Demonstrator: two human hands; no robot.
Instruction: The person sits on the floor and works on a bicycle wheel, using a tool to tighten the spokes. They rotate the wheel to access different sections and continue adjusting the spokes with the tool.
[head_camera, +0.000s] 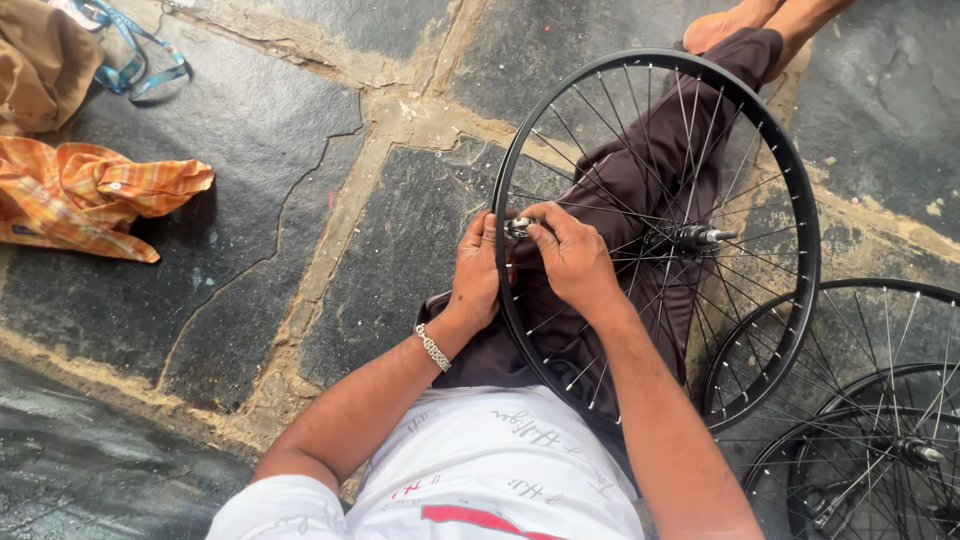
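Observation:
A black bicycle wheel rim (806, 215) with thin silver spokes and a metal hub (694, 237) rests tilted across my lap, over dark trousers. My left hand (476, 270), a metal bracelet on its wrist, grips the rim's near-left edge from outside. My right hand (572, 255) reaches inside the rim and pinches a small silver tool (519, 227) against the rim where a spoke meets it. Both hands touch at that spot.
Several more black spoked wheels (870, 420) lie stacked at the lower right. An orange checked cloth (85, 195), a brown cloth (40, 60) and a blue strap (140, 65) lie at the upper left on cracked dark stone paving. A bare foot (725, 22) shows at the top.

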